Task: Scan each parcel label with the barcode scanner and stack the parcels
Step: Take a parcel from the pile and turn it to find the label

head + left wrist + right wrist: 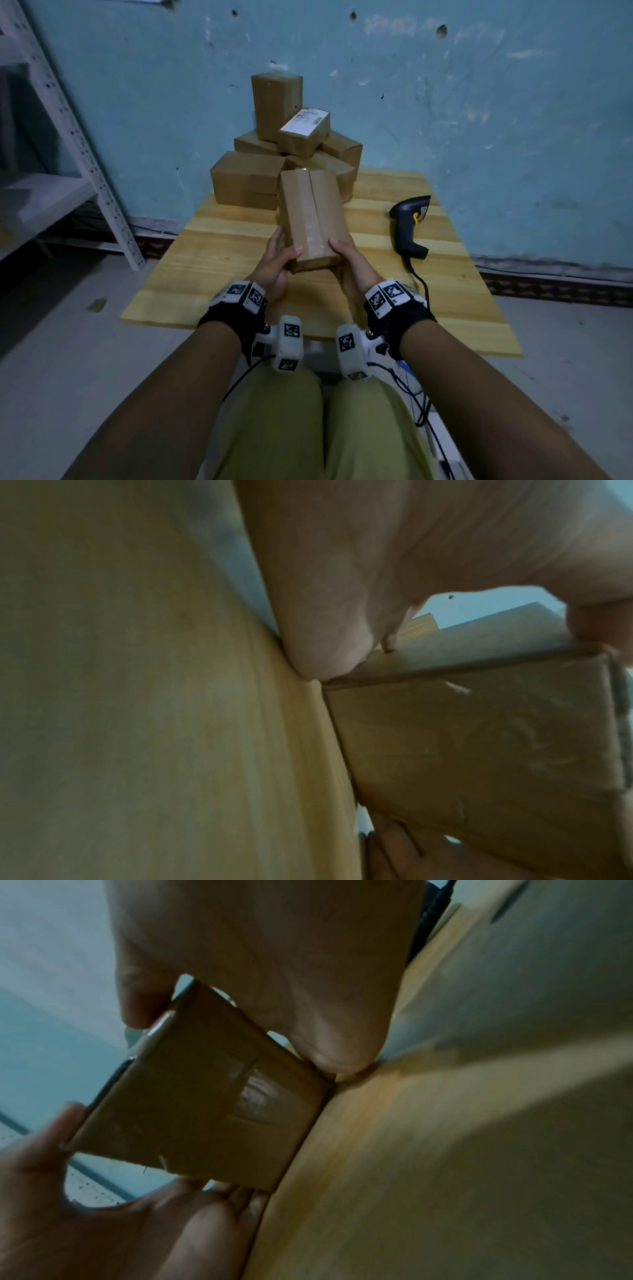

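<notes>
Both hands hold one long brown taped parcel [313, 216] over the middle of the wooden table [212, 260]; its seam faces up and no label shows. My left hand [279, 255] grips its near left corner, thumb on top. My right hand [346, 255] grips the near right corner. The parcel's end face [479, 750] [205, 1112] fills both wrist views, its lower edge close to the tabletop. A black barcode scanner [409, 224] with a yellow trigger lies on the table to the right, untouched.
A heap of several brown parcels [246, 178] stands at the table's far end against the blue wall; one [303, 128] shows a white label on top. A white metal shelf [68, 137] stands at left. The scanner's cable [419, 284] runs off the near right edge.
</notes>
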Motion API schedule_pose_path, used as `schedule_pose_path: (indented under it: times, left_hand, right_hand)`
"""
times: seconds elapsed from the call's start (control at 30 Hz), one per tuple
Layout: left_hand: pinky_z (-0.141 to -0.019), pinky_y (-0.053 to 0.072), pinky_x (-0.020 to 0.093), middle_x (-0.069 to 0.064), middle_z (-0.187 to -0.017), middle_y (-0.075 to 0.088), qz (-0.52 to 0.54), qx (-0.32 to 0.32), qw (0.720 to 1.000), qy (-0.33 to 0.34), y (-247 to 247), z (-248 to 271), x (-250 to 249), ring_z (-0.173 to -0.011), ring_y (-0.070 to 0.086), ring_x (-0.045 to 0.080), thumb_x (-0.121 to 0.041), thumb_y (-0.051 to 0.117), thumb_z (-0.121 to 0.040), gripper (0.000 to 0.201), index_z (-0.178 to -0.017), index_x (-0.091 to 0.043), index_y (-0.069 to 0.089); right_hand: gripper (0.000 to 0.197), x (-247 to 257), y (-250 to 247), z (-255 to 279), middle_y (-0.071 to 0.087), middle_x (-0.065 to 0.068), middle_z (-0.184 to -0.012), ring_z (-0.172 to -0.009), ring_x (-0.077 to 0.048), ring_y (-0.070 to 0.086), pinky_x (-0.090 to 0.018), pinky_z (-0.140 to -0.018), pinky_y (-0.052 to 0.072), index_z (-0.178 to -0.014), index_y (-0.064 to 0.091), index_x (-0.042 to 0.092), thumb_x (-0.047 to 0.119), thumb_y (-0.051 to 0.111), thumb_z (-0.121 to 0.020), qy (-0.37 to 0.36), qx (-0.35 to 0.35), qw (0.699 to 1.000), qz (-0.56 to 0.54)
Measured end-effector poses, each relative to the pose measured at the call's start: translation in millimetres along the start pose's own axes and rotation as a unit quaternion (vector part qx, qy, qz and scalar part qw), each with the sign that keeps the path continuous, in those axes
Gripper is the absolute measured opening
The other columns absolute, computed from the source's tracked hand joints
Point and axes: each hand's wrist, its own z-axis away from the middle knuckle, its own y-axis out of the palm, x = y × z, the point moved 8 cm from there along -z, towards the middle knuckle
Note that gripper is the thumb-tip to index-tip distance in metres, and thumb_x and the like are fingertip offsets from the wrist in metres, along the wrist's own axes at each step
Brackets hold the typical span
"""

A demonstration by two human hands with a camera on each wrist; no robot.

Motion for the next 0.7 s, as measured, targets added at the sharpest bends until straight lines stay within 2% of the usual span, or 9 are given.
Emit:
schedule_pose_path:
  times: [0.07, 0.17, 0.27, 0.43, 0.5, 0.57, 0.63, 0.7]
  left_hand:
    - [-0.107, 0.033, 0.039, 0.019, -0.154, 0.022, -0.012, 0.003, 1.0, -0.005, 0, -2, -1, -0.139, 0.03, 0.034, -0.009, 0.058, -0.067, 0.097, -0.151, -0.014, 0.011]
    - [-0.113, 0.03, 0.04, 0.02, -0.153, 0.023, -0.013, 0.011, 1.0, -0.013, 3, 2, -3, -0.139, 0.03, 0.034, -0.011, 0.062, -0.063, 0.103, -0.151, -0.013, 0.01]
    - [-0.116, 0.027, 0.043, 0.02, -0.153, 0.025, -0.004, 0.014, 1.0, -0.008, 5, 7, -4, -0.139, 0.031, 0.033, -0.014, 0.068, -0.059, 0.108, -0.151, -0.013, 0.011]
    - [-0.11, 0.034, 0.038, 0.019, -0.152, 0.028, -0.027, -0.002, 1.0, 0.006, 5, 12, -5, -0.138, 0.034, 0.032, -0.016, 0.061, -0.072, 0.093, -0.151, -0.015, 0.012]
    - [-0.112, 0.032, 0.037, 0.017, -0.152, 0.028, -0.034, -0.004, 0.999, 0.012, 3, 9, -3, -0.138, 0.034, 0.031, -0.013, 0.057, -0.085, 0.08, -0.151, -0.017, 0.012]
    - [-0.108, 0.035, 0.034, 0.016, -0.153, 0.026, -0.032, -0.004, 0.999, 0.021, 3, 6, -2, -0.138, 0.033, 0.03, -0.006, 0.047, -0.095, 0.067, -0.15, -0.02, 0.011]
    - [-0.101, 0.036, 0.032, 0.016, -0.154, 0.024, -0.012, -0.009, 1.0, 0.024, 2, 5, -1, -0.138, 0.033, 0.03, -0.002, 0.045, -0.094, 0.069, -0.15, -0.021, 0.009]
    - [-0.099, 0.036, 0.031, 0.016, -0.154, 0.024, 0.001, -0.02, 1.0, 0.022, -1, 3, 1, -0.139, 0.032, 0.03, 0.0, 0.047, -0.093, 0.072, -0.15, -0.019, 0.008]
  right_hand:
    - [0.112, -1, 0, -2, 0.053, -0.014, -0.128, -0.113, -0.024, 0.054, -0.028, -0.085, 0.049, -0.144, 0.03, 0.008, 0.045, 0.08, -0.051, -0.007, -0.007, 1.0, -0.014]
    - [0.095, -1, 1, -3, 0.055, -0.007, -0.118, -0.107, -0.02, 0.055, -0.026, -0.082, 0.049, -0.144, 0.029, 0.008, 0.036, 0.069, -0.062, -0.013, -0.013, 0.999, -0.032]
    - [0.081, -1, -1, -4, 0.053, -0.009, -0.121, -0.109, -0.021, 0.054, -0.027, -0.085, 0.048, -0.145, 0.027, 0.008, 0.031, 0.058, -0.074, -0.014, -0.012, 0.999, -0.044]
    - [0.078, -3, -1, -2, 0.051, -0.015, -0.131, -0.113, -0.022, 0.055, -0.024, -0.08, 0.052, -0.144, 0.028, 0.007, 0.031, 0.057, -0.076, -0.019, -0.012, 0.997, -0.071]
    - [0.076, -3, -1, -2, 0.051, -0.015, -0.13, -0.112, -0.023, 0.055, -0.025, -0.081, 0.052, -0.143, 0.029, 0.007, 0.031, 0.056, -0.076, -0.023, -0.012, 0.996, -0.085]
    - [0.075, -2, 0, -1, 0.052, -0.016, -0.128, -0.111, -0.023, 0.056, -0.027, -0.083, 0.051, -0.142, 0.03, 0.005, 0.031, 0.055, -0.076, -0.021, -0.01, 0.995, -0.1]
    - [0.076, -3, 0, 0, 0.05, -0.02, -0.132, -0.114, -0.027, 0.054, -0.03, -0.087, 0.049, -0.142, 0.03, 0.003, 0.031, 0.055, -0.076, -0.017, -0.011, 0.994, -0.109]
    - [0.077, -3, -1, 1, 0.049, -0.022, -0.132, -0.116, -0.028, 0.053, -0.032, -0.09, 0.048, -0.142, 0.029, 0.001, 0.03, 0.055, -0.076, -0.019, -0.013, 0.994, -0.108]
